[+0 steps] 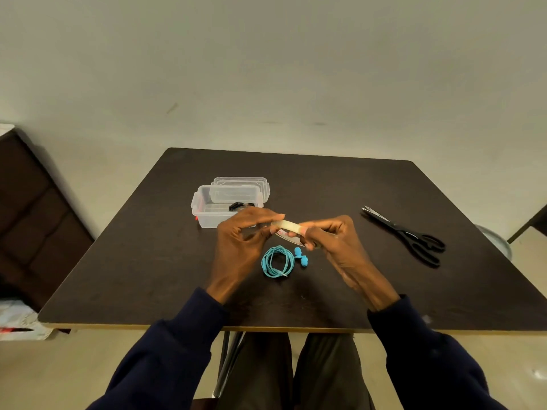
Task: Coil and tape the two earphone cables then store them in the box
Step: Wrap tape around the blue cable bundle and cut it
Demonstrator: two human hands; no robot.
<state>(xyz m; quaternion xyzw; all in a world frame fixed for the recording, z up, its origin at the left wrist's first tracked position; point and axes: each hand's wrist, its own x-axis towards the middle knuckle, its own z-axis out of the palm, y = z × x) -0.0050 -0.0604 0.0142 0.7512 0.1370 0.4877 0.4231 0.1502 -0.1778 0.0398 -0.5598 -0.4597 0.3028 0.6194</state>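
Note:
A coiled turquoise earphone cable (277,261) lies on the dark table (154,261), its two blue earbuds (301,257) just right of the coil. Above it, my right hand (334,241) grips a roll of clear tape (291,229). My left hand (245,235) pinches the roll's edge with fingertips and thumb. A clear plastic box (207,207) stands behind my left hand with a black coiled earphone (236,206) inside. Its clear lid (241,182) lies behind the box.
Black scissors (405,234) lie on the table to the right, blades pointing away. A dark wooden piece of furniture (35,214) stands on the left beyond the table. The table's near edge runs just above my knees.

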